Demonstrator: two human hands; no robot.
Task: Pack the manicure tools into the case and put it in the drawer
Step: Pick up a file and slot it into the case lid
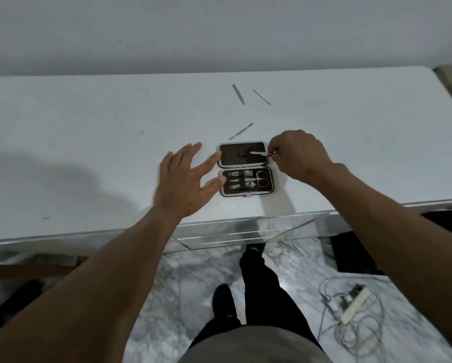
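The open case [245, 169] lies flat on the white worktop [88, 142], the left hand [185, 179] spread loose against its left edge, holding nothing — the right hand [298, 154] pinches a thin metal tool [260, 153] over the lid, three more tools [241, 131] lying beyond.

White bench [88, 158]: open case [245, 170] near front edge, middle; three loose slim metal tools [238, 94] behind it toward back edge, well apart.

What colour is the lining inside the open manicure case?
Dark brown to black lining in the case, with a silver rim; seen in the head view.
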